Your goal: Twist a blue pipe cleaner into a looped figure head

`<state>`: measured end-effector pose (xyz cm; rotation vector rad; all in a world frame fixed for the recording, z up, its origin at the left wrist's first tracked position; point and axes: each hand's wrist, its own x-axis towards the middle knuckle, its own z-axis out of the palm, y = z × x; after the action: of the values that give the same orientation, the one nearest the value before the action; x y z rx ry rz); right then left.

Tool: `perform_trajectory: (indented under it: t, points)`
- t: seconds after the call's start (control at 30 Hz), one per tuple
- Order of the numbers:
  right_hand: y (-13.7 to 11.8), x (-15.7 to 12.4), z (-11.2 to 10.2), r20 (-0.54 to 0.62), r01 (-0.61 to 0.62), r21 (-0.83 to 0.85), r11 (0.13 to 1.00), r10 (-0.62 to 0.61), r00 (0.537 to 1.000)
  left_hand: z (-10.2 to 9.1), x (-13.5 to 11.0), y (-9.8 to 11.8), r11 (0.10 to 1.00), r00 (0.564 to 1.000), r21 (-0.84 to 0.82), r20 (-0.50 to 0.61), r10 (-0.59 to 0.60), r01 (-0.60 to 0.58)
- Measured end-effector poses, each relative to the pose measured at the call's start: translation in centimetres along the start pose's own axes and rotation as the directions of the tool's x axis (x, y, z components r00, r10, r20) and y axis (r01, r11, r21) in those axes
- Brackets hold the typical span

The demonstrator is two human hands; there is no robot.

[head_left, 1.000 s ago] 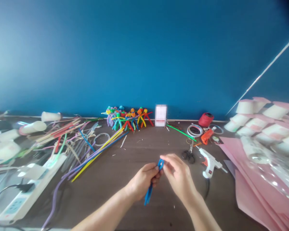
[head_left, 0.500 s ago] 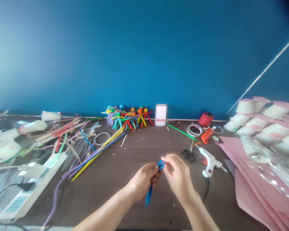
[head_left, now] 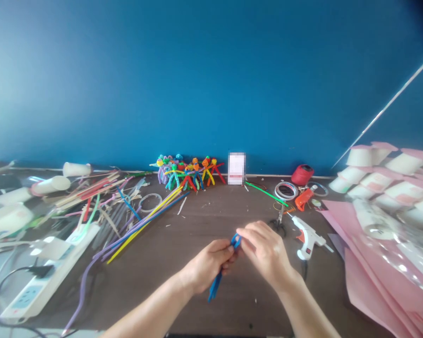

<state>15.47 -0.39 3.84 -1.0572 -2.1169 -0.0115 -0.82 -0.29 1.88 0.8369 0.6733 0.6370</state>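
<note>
Here we are at the desk [head_left: 162, 253], and all the action is dead centre! The left hand [head_left: 209, 265] is closed firmly around a blue pipe cleaner [head_left: 215, 284], its doubled ends poking out below the fist toward 6 o'clock. At the top, a small blue loop stands just above the left thumb, and the right hand [head_left: 264, 251] is right there on it, curved over with its fingertips [head_left: 241, 237] pinching the loop. The two hands are touching, working close together over the middle of the desk.

Look around them! At 2 o'clock, just beside the right hand, sits a white glue gun [head_left: 307, 241], with scissors [head_left: 278, 220] partly hidden behind the knuckles at about 1 o'clock. Out at 3 o'clock lies a big stack of pink paper [head_left: 368, 281]. Up at 12 o'clock, a colourful crowd of pipe-cleaner figures [head_left: 188, 176] lines the wall, and at 10 o'clock a long bundle of pipe cleaners [head_left: 144, 223] fans across the desk. Far off at 9 o'clock, a white power strip [head_left: 31, 293] lies with its plug in!
</note>
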Motion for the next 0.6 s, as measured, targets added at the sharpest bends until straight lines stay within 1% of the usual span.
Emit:
perform_trajectory:
  t: [0.17,0.3,0.4,0.43,0.5,0.6]
  points:
    - [-0.13,-0.15,0.18,-0.003,-0.018,-0.003,1.000,0.018,1.000,0.29,-0.05,0.09,0.999,1.000,-0.033,-0.003,-0.009,0.009]
    - [-0.24,-0.03,0.43,-0.001,-0.041,-0.026,0.999,0.041,0.999,0.40,0.04,-0.05,0.999,0.999,-0.025,-0.040,0.024,-0.025]
    - [-0.32,0.09,0.61,-0.009,-0.056,-0.003,0.998,0.056,0.998,0.41,0.13,-0.39,0.999,0.997,0.001,-0.056,0.048,-0.048]
    - [-0.36,0.10,0.64,-0.014,-0.076,0.016,0.997,0.076,0.997,0.42,0.17,-0.51,0.998,0.997,0.005,-0.059,0.056,-0.056]
    - [-0.50,0.03,0.68,-0.019,-0.158,0.077,0.984,0.160,0.987,0.48,0.22,-0.69,0.997,0.994,0.013,-0.071,0.081,-0.080]
    - [-0.76,-0.23,0.72,-0.004,-0.306,0.212,0.928,0.314,0.950,0.56,0.27,-0.71,0.994,0.990,0.019,-0.086,0.110,-0.108]
